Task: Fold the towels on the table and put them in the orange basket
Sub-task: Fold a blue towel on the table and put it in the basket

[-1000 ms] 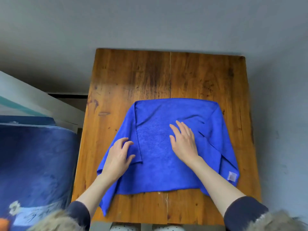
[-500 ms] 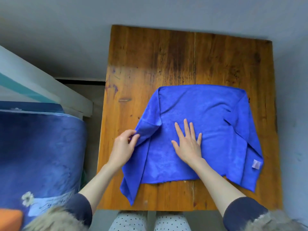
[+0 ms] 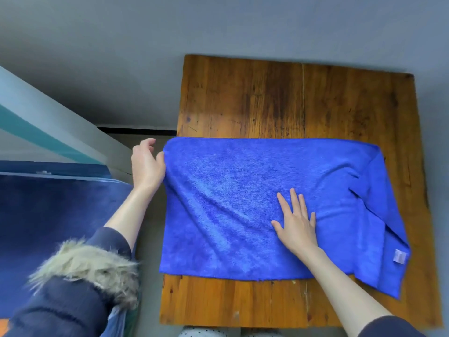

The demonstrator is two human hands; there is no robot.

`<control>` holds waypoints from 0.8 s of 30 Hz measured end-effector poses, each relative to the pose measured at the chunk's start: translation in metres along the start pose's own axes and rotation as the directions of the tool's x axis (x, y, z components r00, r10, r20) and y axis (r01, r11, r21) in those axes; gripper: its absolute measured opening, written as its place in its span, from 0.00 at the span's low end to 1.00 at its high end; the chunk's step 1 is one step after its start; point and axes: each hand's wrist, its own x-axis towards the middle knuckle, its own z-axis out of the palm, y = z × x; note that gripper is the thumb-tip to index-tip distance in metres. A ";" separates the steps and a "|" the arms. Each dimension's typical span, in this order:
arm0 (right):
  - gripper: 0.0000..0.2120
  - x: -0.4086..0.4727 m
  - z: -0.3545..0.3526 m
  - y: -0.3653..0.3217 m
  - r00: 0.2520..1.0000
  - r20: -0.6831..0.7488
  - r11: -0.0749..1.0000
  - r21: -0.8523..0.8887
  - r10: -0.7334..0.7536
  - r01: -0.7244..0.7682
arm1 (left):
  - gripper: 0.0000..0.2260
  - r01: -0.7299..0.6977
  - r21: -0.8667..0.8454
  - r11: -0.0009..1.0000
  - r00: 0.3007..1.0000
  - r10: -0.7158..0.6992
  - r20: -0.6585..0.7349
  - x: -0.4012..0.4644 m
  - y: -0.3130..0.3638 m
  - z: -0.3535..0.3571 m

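Blue towel [image 3: 243,203]: spread on wooden table [image 3: 267,98]; your left hand [image 3: 147,166] grips its left edge, your right hand [image 3: 295,227] presses flat.

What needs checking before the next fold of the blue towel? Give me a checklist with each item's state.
1. Blue towel spread on the table: ok, though wrinkled.
2. Right hand pressing the towel flat: ok.
3. Left hand holds the towel's left edge: cannot tell; it is at the edge, grip unclear.
4. Right side flat: not ok, folded over with the white tag showing.
5. Towel fully on the table: not ok, the left edge overhangs.
6. Orange basket within reach: cannot tell.
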 end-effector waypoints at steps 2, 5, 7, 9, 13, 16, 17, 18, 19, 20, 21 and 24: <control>0.35 0.000 0.000 -0.002 1.000 -0.007 1.000 -0.001 0.009 -0.009 | 0.18 -0.172 0.138 0.975 0.984 0.176 -0.016 -0.016 0.001 0.007; 0.35 -0.001 0.001 -0.007 0.999 -0.045 1.000 -0.020 -0.016 0.015 | 0.23 -0.452 0.279 0.847 0.892 0.421 0.165 -0.053 0.002 0.026; 0.35 -0.001 0.002 -0.014 0.994 -0.080 0.995 -0.072 -0.081 0.075 | 0.26 -0.551 0.357 0.754 0.832 0.467 0.298 -0.081 -0.001 0.040; 0.33 0.001 0.003 -0.024 0.982 -0.097 0.979 -0.140 -0.162 0.148 | 0.28 -0.593 0.395 0.702 0.802 0.472 0.366 -0.104 -0.008 0.051; 0.29 0.023 -0.003 -0.048 0.953 -0.130 0.948 -0.205 -0.273 0.244 | 0.29 -0.592 0.430 0.681 0.803 0.458 0.380 -0.121 -0.023 0.062; 0.29 0.054 -0.012 -0.063 0.939 -0.151 0.934 -0.237 -0.309 0.269 | 0.28 -0.580 0.447 0.681 0.813 0.455 0.363 -0.111 -0.029 0.066; 0.30 0.064 -0.014 -0.066 0.938 -0.150 0.929 -0.256 -0.312 0.268 | 0.28 -0.591 0.461 0.662 0.806 0.463 0.370 -0.107 -0.031 0.066; 0.31 0.072 -0.014 -0.068 0.938 -0.151 0.926 -0.269 -0.311 0.264 | 0.28 -0.602 0.472 0.644 0.798 0.468 0.379 -0.103 -0.033 0.067; 0.32 0.079 -0.014 -0.068 0.939 -0.155 0.927 -0.273 -0.308 0.258 | 0.28 -0.607 0.476 0.637 0.795 0.471 0.383 -0.100 -0.034 0.067; 0.32 0.085 -0.014 -0.067 0.939 -0.162 0.928 -0.271 -0.305 0.255 | 0.28 -0.604 0.476 0.639 0.797 0.471 0.379 -0.097 -0.036 0.068; 0.32 0.089 -0.013 -0.067 0.937 -0.170 0.930 -0.267 -0.305 0.254 | 0.28 -0.596 0.476 0.646 0.803 0.466 0.372 -0.095 -0.037 0.068; 0.33 0.097 -0.014 -0.064 0.931 -0.200 0.932 -0.261 -0.307 0.251 | 0.29 -0.573 0.475 0.668 0.819 0.455 0.350 -0.091 -0.039 0.072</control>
